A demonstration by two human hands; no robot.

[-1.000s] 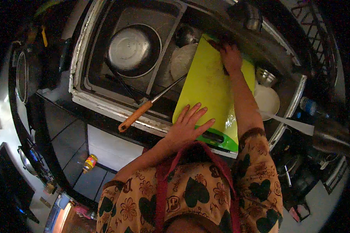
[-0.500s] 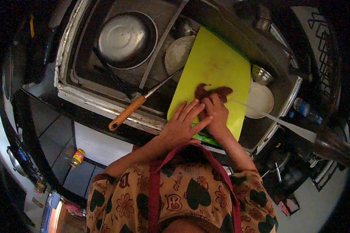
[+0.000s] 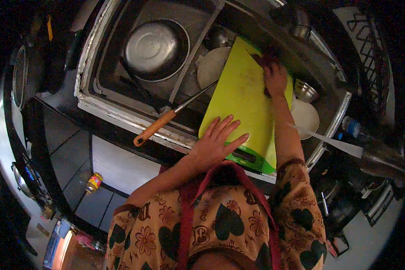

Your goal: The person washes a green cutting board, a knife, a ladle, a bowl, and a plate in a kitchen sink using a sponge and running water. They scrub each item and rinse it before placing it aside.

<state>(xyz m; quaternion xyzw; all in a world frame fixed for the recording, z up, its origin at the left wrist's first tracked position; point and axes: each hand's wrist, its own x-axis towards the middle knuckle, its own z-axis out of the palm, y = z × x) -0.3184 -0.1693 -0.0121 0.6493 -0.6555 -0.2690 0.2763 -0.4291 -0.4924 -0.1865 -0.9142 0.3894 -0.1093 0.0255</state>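
Observation:
A yellow-green cutting board (image 3: 238,103) with a green handle end lies slanted over the right part of the sink. My left hand (image 3: 218,137) rests flat near its close edge, fingers spread, holding nothing. At the board's far right corner, my right hand (image 3: 276,80) presses a dark reddish-brown crumpled piece (image 3: 269,59) onto the surface, its fingers curled over it. Whether that piece is a cloth or a scrubber, I cannot tell. The right fingertips are partly hidden by the piece and the dim light.
An upturned metal pan (image 3: 153,49) sits in the left basin. A wooden-handled utensil (image 3: 155,128) crosses the sink's front rim. Beside the board are pale bowls (image 3: 305,118) and a small metal bowl (image 3: 305,92). From the right, a pale spout (image 3: 335,143) reaches over the sink.
My right hand has slid the reddish-brown piece from the board's middle to its far right corner. My left hand stays near the close edge, now apart from the right.

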